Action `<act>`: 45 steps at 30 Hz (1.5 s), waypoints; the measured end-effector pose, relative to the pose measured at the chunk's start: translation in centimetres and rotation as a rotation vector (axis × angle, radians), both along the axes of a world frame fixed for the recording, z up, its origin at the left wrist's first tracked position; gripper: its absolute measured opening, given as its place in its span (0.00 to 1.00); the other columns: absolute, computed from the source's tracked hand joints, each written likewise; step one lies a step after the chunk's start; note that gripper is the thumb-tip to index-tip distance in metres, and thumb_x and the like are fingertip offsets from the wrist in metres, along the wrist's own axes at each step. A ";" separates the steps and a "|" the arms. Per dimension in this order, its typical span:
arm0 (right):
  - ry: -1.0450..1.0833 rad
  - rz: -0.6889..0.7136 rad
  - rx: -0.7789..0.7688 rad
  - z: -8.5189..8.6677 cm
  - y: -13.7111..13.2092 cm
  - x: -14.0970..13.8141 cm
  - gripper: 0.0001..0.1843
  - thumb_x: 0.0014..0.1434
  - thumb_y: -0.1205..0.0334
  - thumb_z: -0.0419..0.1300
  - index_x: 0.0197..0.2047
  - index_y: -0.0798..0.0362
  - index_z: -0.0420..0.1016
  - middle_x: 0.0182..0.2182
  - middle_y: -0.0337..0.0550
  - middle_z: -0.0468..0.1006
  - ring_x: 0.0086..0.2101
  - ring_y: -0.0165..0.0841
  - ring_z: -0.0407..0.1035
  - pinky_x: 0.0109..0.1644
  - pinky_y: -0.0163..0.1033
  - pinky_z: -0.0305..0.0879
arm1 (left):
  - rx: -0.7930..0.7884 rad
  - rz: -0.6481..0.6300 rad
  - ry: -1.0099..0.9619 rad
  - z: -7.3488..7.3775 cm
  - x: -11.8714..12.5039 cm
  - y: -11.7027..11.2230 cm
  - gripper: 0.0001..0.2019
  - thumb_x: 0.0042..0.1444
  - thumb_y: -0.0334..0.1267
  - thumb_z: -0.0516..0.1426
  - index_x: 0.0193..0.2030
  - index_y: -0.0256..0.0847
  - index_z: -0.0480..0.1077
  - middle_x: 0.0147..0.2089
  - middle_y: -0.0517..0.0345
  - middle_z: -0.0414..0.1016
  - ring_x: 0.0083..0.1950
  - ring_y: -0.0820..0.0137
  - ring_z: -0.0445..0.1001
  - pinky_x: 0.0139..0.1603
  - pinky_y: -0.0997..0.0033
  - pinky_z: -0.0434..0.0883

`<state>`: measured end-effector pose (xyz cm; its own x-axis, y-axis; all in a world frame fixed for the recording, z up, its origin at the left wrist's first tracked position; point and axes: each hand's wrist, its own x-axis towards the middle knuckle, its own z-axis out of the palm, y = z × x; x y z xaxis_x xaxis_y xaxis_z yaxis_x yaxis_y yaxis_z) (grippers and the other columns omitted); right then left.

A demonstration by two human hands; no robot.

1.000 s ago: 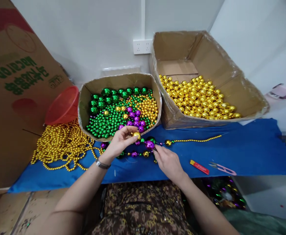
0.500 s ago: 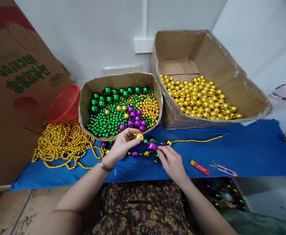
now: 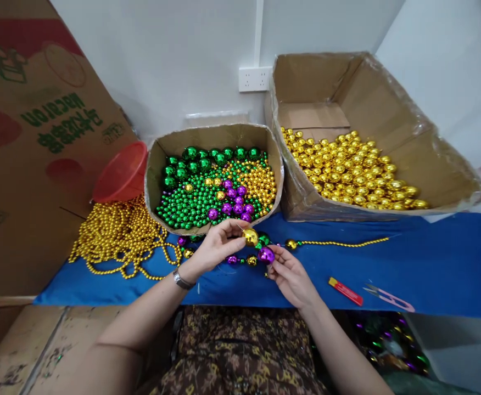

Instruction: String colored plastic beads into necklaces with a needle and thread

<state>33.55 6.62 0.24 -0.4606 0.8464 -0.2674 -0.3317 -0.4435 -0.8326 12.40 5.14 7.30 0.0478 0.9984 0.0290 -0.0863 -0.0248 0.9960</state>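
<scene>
Near the worktop's (image 3: 430,258) front edge, my left hand (image 3: 218,247) pinches a gold bead (image 3: 250,237); my right hand (image 3: 292,274) grips a purple bead (image 3: 266,255).

Shiny gold ball (image 3: 250,237) we pinch at frame centre, glossy purple ball (image 3: 266,255) we hold just lower right, thin gold strand (image 3: 339,242) lying straight rightward.

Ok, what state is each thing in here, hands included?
left hand, closed on the gold ball
right hand, pinching the purple ball
small box, open, holding mixed beads
large box, open, part full of gold balls
red bowl, tipped on its side
lighter, lying flat on the blue cloth
snips, lying flat
wall socket, nothing plugged in
</scene>
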 end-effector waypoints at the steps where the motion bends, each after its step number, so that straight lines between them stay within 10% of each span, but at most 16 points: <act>1: 0.017 -0.005 -0.006 0.1 0.1 0.1 0.20 0.49 0.55 0.69 0.46 0.48 0.75 0.31 0.39 0.70 0.27 0.26 0.62 0.29 0.32 0.62 | 0.020 0.003 0.038 0.1 -0.8 0.2 0.19 0.55 0.45 0.61 0.51 0.40 0.70 0.50 0.47 0.75 0.49 0.65 0.74 0.48 0.67 0.71; 8: 0.083 -0.038 -0.020 0.5 0.7 1.3 0.19 0.48 0.56 0.70 0.45 0.44 0.77 0.32 0.38 0.70 0.27 0.25 0.62 0.29 0.32 0.60 | 0.012 0.479 1.063 0.9 -11.5 5.5 0.12 0.59 0.40 0.55 0.44 0.37 0.75 0.42 0.50 0.79 0.41 0.64 0.75 0.44 0.68 0.69; 12: 0.065 -0.049 -0.001 0.7 0.6 1.5 0.19 0.49 0.55 0.70 0.46 0.45 0.76 0.31 0.39 0.70 0.27 0.26 0.62 0.28 0.33 0.60 | -0.222 0.427 1.458 0.6 -16.4 8.7 0.12 0.57 0.34 0.54 0.45 0.38 0.76 0.46 0.47 0.79 0.49 0.56 0.75 0.50 0.63 0.68; 23: 0.030 -0.048 0.019 0.5 0.7 1.5 0.19 0.50 0.55 0.69 0.46 0.46 0.76 0.34 0.41 0.72 0.26 0.27 0.61 0.28 0.34 0.61 | -0.215 0.307 1.429 -1.1 -17.8 11.5 0.17 0.55 0.30 0.53 0.49 0.42 0.76 0.46 0.55 0.80 0.48 0.64 0.76 0.49 0.73 0.69; 36: 0.020 -0.036 0.013 0.8 0.7 1.1 0.20 0.49 0.54 0.69 0.46 0.47 0.77 0.33 0.41 0.72 0.27 0.28 0.62 0.29 0.35 0.61 | -0.379 0.436 1.470 -2.8 -19.8 13.5 0.17 0.48 0.30 0.58 0.47 0.37 0.76 0.45 0.39 0.78 0.50 0.53 0.74 0.50 0.60 0.69; 45: -0.002 -0.019 0.044 1.0 0.2 1.0 0.20 0.50 0.53 0.68 0.46 0.48 0.77 0.34 0.43 0.73 0.26 0.28 0.62 0.28 0.35 0.62 | -0.304 0.548 1.308 -0.6 -16.9 12.0 0.15 0.54 0.37 0.56 0.48 0.38 0.73 0.46 0.44 0.77 0.50 0.56 0.74 0.47 0.62 0.70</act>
<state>34.52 6.79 1.29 -0.4438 0.8660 -0.2304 -0.3379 -0.3999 -0.8520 -4.48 17.18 6.69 -0.5089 0.8592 0.0527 0.8220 0.4668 0.3263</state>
